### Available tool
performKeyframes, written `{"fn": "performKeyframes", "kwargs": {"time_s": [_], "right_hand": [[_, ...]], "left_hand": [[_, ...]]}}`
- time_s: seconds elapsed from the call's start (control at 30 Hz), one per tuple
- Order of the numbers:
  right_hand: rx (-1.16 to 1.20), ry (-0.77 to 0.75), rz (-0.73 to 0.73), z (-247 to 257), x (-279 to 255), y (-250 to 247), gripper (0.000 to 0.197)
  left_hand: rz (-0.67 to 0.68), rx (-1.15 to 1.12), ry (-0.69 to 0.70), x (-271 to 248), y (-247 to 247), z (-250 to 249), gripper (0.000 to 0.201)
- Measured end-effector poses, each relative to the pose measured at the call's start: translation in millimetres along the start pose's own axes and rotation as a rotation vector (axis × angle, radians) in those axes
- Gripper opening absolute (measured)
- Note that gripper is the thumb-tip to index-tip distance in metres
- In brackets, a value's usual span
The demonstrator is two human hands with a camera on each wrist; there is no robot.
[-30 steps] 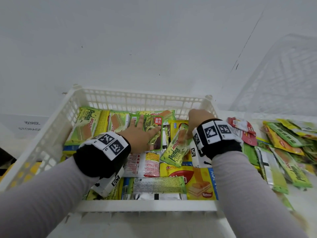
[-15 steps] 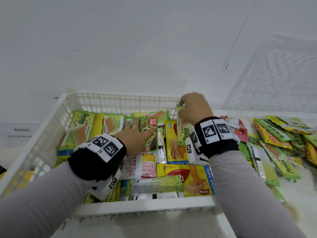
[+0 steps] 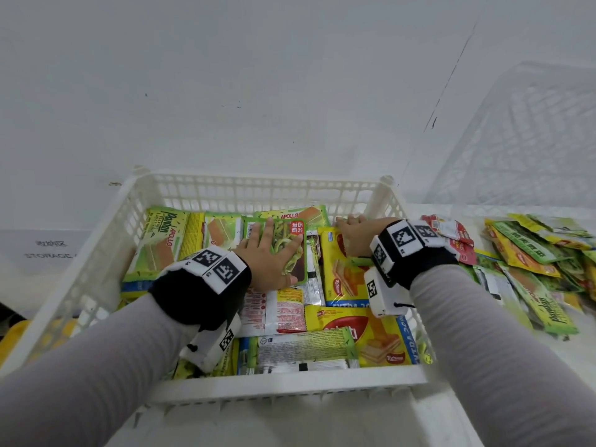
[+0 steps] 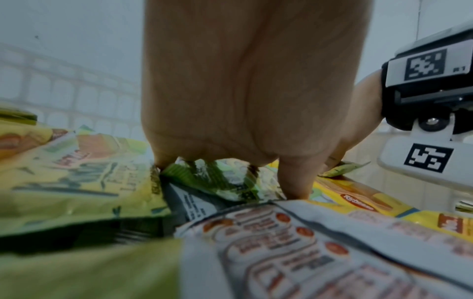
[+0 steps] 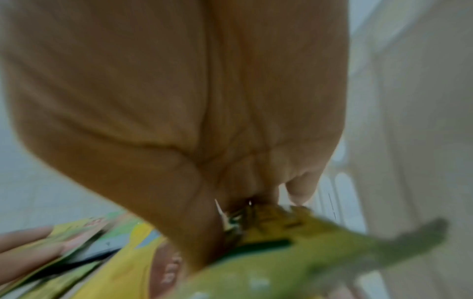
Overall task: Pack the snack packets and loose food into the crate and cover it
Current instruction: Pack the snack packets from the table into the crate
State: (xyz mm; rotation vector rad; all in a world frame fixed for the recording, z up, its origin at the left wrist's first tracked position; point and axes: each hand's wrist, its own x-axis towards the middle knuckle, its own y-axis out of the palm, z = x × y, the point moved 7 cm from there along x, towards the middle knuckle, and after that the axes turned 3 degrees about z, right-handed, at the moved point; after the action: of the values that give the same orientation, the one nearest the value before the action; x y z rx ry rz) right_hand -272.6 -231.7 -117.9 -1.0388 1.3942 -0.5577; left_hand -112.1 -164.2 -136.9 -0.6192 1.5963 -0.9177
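My left hand (image 3: 270,260) lies flat on green noodle pack (image 3: 283,250), fingers straight and spread, pressing it down in middle of crate (image 3: 258,188). My right hand (image 3: 356,235) sits at far right corner of crate, thumb and fingers pinching green snack pack (image 5: 294,242). Pack pokes back toward my wrist, long way running front to back, along crate's right wall. Right hand is the near one for tucking it down there, I think. More packs (image 3: 532,262) wait on table, right of crate. Crate not covered yet.
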Motion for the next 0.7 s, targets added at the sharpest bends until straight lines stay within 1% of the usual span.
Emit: {"fn": "performKeyframes", "kwargs": {"time_s": [0.07, 0.13, 0.2, 0.33, 0.43, 0.47, 0.53, 0.6, 0.63, 0.7], "right_hand": [[-0.027, 0.005, 0.005, -2.4, -2.6, 1.2, 0.059], [-0.057, 0.048, -0.040, -2.2, -5.9, 4.9, 0.056], [0.000, 0.099, -0.067, 1.6, -11.9, 8.4, 0.055], [0.201, 0.178, -0.098, 8.7, -20.2, 3.0, 0.058], [0.258, 0.198, -0.149, 9.8, -20.3, -3.7, 0.058], [0.262, 0.174, -0.202, 11.5, -20.1, -9.2, 0.056], [0.297, 0.058, -0.361, 20.3, -22.7, -25.2, 0.051], [0.336, -0.071, -0.479, 33.6, -27.1, -36.1, 0.056], [0.311, -0.096, -0.504, 38.8, -28.8, -37.8, 0.057], [0.216, -0.062, -0.489, 44.6, -29.6, -33.6, 0.051]], "left_hand": [[0.001, -0.004, 0.005, -0.8, 0.4, 0.4, 0.080], [-0.001, -0.004, 0.001, -2.1, 1.5, 0.2, 0.080], [-0.005, 0.002, -0.019, -2.7, 1.2, -1.7, 0.080], [-0.011, -0.017, -0.090, -5.1, -2.3, -9.8, 0.081], [-0.012, -0.043, -0.083, -9.0, -5.4, -11.2, 0.081], [-0.015, -0.046, -0.073, -9.9, -5.8, -10.3, 0.081], [-0.031, -0.023, -0.056, -10.8, -6.6, -7.2, 0.082], [-0.054, 0.004, -0.043, -10.8, -5.9, -5.7, 0.084], [-0.059, 0.012, -0.037, -10.6, -5.3, -5.7, 0.085], [-0.050, 0.006, -0.028, -8.6, -3.4, -4.7, 0.086]]}}
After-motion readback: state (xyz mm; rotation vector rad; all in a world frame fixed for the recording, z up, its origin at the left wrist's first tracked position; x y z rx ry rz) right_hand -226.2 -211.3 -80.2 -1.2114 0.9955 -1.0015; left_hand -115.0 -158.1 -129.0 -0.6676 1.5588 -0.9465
